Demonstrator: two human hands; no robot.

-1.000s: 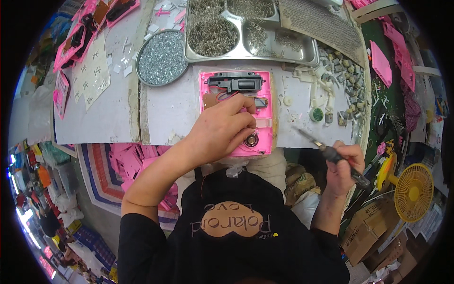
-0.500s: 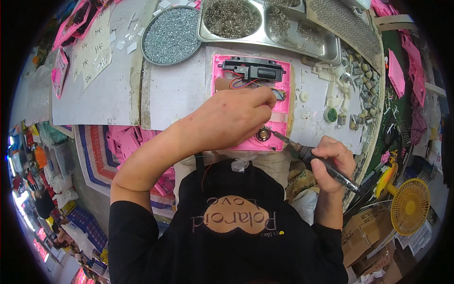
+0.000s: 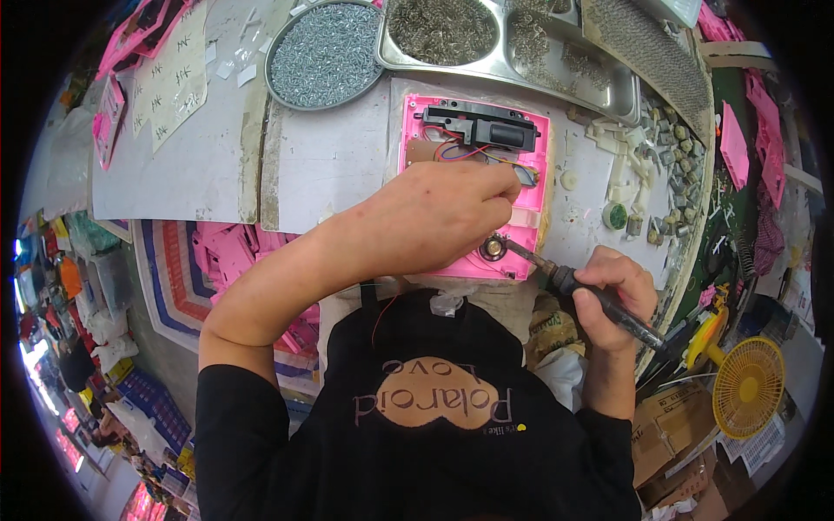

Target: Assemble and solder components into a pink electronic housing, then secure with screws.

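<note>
A pink plastic housing [image 3: 545,130] lies on the bench in front of me, with a black plastic module [image 3: 495,133] and thin red and blue wires in its far part. My left hand [image 3: 452,208] reaches across the housing, fingers bent and pressed together; whatever they pinch is hidden beneath them. In my right hand [image 3: 618,291] is a soldering iron [image 3: 599,306], gripped by its dark handle and slanting to the left. Its tip touches or nearly touches the edge of a small round speaker-like part [image 3: 493,248] in the near right corner of the housing.
Beyond the housing stand a round tray of small screws [image 3: 324,56] and a metal tray [image 3: 512,74] of small springs. Small motors [image 3: 682,169] and white plastic parts [image 3: 621,165] lie at the right. More pink parts [image 3: 230,247] fill a striped bag; a yellow fan [image 3: 749,386] stands lower right.
The bench and housing have shifted slightly right and up in view, the hands along with them. Both grips look the same, and the iron's tip remains by the round part.
</note>
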